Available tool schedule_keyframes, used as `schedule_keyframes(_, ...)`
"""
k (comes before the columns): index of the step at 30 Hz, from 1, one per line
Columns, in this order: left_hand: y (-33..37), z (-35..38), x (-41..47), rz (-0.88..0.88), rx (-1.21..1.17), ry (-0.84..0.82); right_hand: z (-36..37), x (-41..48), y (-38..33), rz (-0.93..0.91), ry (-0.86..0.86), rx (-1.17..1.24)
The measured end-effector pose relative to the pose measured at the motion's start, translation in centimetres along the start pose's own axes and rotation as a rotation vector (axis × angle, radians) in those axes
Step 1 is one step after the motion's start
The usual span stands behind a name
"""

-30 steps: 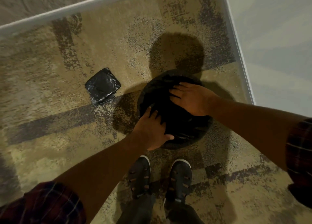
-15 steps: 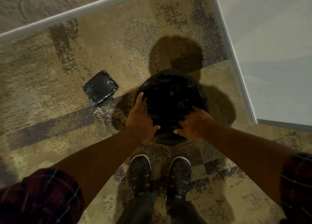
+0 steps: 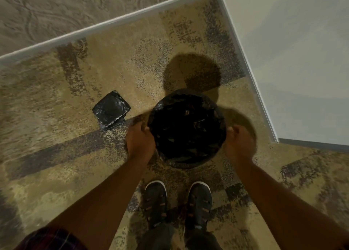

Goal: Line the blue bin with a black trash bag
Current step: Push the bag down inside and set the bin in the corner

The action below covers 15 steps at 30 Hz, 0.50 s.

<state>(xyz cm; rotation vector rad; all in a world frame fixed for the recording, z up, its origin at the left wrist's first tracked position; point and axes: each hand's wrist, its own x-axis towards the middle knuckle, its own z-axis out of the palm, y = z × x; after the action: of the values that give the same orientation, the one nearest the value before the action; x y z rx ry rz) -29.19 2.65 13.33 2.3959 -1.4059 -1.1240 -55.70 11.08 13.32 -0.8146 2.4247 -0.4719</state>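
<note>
A round bin (image 3: 186, 164) stands on the carpet in front of my feet. A black trash bag (image 3: 187, 129) fills its inside and wraps over its rim, so the bin's blue colour is hidden. My left hand (image 3: 139, 143) grips the bag's edge at the left side of the rim. At the right side of the rim my right hand (image 3: 238, 145) is curled around the bag's edge. Both hands look a little blurred.
A folded black bag packet (image 3: 111, 109) lies on the carpet to the left of the bin. A wall with a white baseboard (image 3: 113, 22) runs behind, and another wall corner (image 3: 273, 136) juts in at the right. My shoes (image 3: 177, 202) stand just below the bin.
Both hands came off the top and front of the bag and moved apart to the left and right sides of the rim. The bag's inside now shows open.
</note>
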Motion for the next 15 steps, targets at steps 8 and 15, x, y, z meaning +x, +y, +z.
schedule_keyframes(8, 0.1, 0.8, 0.1, -0.077, -0.090, -0.056, 2.4, -0.5, 1.0, 0.069, -0.125, 0.023)
schedule_keyframes(15, 0.5, -1.4, 0.6, -0.098, -0.092, -0.155, 0.4, -1.4, -1.2, 0.102, -0.132, 0.084)
